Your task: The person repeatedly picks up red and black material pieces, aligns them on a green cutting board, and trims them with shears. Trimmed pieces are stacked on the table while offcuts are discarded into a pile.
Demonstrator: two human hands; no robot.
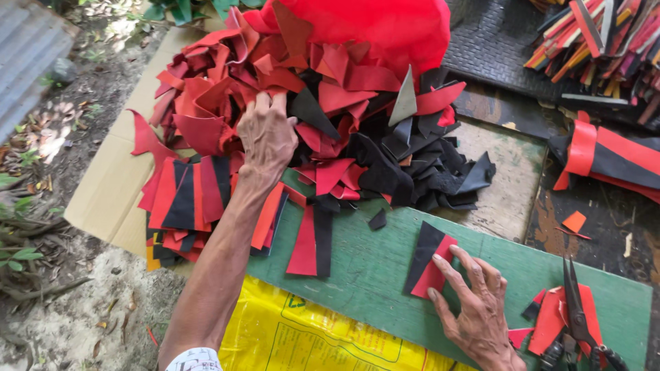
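I see my left hand [267, 137] in the upper middle of the frame, fingers curled into the heap of red and black leather scraps [330, 96], gripping them. My right hand [474, 302], lower right, lies open, fingertips pressing a stacked red and black leather piece [427, 261] on the green board [371, 275]. Black-handled scissors [576, 309] lie just right.
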